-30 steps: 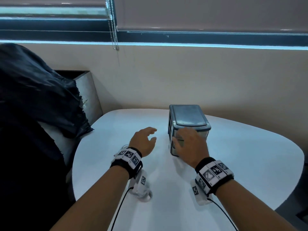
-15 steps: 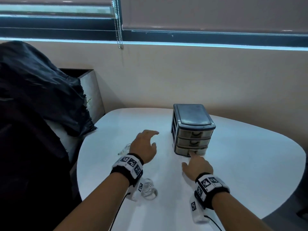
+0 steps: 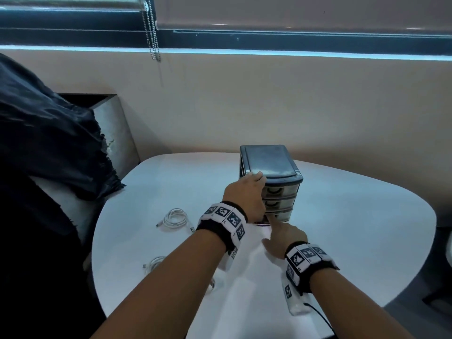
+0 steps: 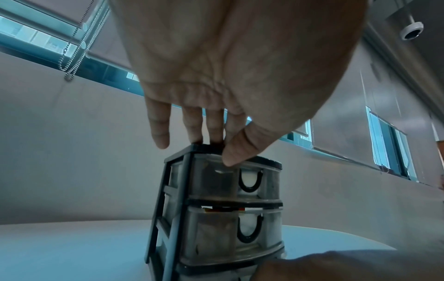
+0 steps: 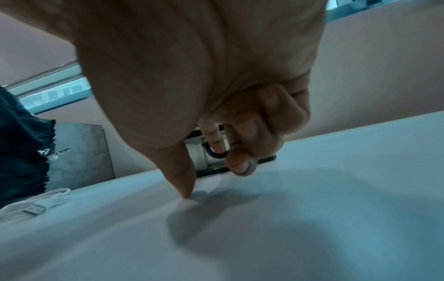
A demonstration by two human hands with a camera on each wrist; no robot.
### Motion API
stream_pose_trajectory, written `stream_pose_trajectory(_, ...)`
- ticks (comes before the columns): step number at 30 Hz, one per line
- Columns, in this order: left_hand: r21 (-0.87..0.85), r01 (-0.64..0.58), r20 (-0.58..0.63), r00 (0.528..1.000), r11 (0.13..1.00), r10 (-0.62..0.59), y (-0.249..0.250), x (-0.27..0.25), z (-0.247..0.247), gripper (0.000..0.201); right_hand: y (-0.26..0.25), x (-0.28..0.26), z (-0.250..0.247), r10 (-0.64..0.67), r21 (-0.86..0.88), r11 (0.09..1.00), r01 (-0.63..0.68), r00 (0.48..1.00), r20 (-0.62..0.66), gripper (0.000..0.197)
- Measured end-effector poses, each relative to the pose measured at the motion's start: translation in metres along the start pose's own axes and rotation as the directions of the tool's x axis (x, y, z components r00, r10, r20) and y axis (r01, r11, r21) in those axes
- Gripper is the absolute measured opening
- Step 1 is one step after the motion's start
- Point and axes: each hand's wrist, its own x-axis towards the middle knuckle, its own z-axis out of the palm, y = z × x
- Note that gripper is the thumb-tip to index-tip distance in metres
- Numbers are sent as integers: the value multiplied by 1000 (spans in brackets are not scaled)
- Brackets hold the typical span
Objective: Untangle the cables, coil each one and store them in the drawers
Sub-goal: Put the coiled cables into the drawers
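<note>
drawer unit (image 3: 269, 165), no writing legible

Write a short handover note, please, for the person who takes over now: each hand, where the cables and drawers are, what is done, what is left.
Left hand: fingers straight, pressing on the top front edge of the drawer unit to steady it.
Right hand: index finger hooked in the handle of the bottom drawer; other fingers curled.
Things: all three drawers look closed. Two white coiled cables lie on the table, the far cable and the near cable, both left of the unit.
Done: both cables look coiled.
Left: pull the bottom drawer open, store the cables, close it.
</note>
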Motion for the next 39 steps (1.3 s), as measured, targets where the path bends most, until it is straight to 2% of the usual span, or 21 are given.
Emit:
stream_pose_trajectory(5, 8, 8, 39, 999, 1000, -9, -2, -1, -4, 62, -2, -39, 4, -66, -44, 997, 64, 997, -36, 51)
stream_pose_trajectory(11, -9, 6, 100, 995, 1000, -5, -2, 3, 0, 64, 8, -78, 15, -100, -47, 994, 97, 993, -62, 50)
stream_pose_trajectory(13, -72, 8, 112, 994, 997, 0, -3, 3, -2, 61, 9, -81, 9, -96, -57, 994, 92, 993, -66, 50)
stream_pose_trajectory(14, -162, 27, 78, 997, 986, -15, -5, 1, -3, 57, 7, -82, 6, -99, -49, 994, 95, 992, -84, 48)
stream_pose_trajectory(16, -400, 67, -93, 989, 914, -113, -15, -6, -8, 44, -3, -86, 0, -141, -11, 990, 141, 978, -156, 40)
stream_pose_trajectory(17, -476, 58, -188, 968, 878, -166, -22, -11, -12, 38, -13, -88, -2, -189, 7, 981, 193, 964, -188, 35)
stream_pose_trajectory(19, -551, 25, -292, 930, 834, -221, -37, -24, -22, 27, -36, -89, -1, -322, 39, 941, 336, 924, -206, 28)
stream_pose_trajectory(22, -587, 27, -324, 908, 809, -265, -61, -44, -35, 20, -75, -89, 14, -469, 113, 869, 481, 875, -116, 39)
stream_pose_trajectory(25, -551, 84, -326, 894, 830, -307, -88, -64, -41, 16, -114, -89, 30, -509, 116, 858, 500, 859, 63, 53)
stream_pose_trajectory(28, -530, 126, -312, 891, 838, -331, -106, -78, -44, 16, -133, -82, 34, -512, 75, 859, 506, 851, 115, 57)
stream_pose_trajectory(30, -509, 163, -276, 899, 845, -340, -114, -88, -46, 17, -135, -75, 32, -518, 111, 855, 507, 843, 145, 60)
stream_pose_trajectory(31, -502, 191, -238, 907, 844, -347, -118, -94, -47, 18, -134, -71, 30, -511, 148, 859, 491, 843, 170, 69)
stream_pose_trajectory(33, -480, 268, -72, 937, 835, -342, -122, -106, -44, 23, -129, -66, 25, -469, 179, 881, 438, 858, 211, 91)
stream_pose_trajectory(34, -444, 317, 66, 944, 838, -322, -122, -111, -40, 32, -125, -64, 22, -442, 168, 895, 412, 868, 225, 97)
stream_pose_trajectory(36, -259, 375, 336, 899, 890, -281, -116, -118, -23, 56, -116, -61, 21, -394, 150, 918, 366, 886, 245, 96)
stream_pose_trajectory(37, -158, 375, 420, 863, 914, -281, -111, -120, -12, 67, -112, -61, 21, -374, 154, 926, 345, 895, 244, 92)
stream_pose_trajectory(39, -33, 387, 491, 809, 921, -323, -105, -119, 12, 80, -104, -62, 24, -337, 179, 937, 301, 915, 224, 82)
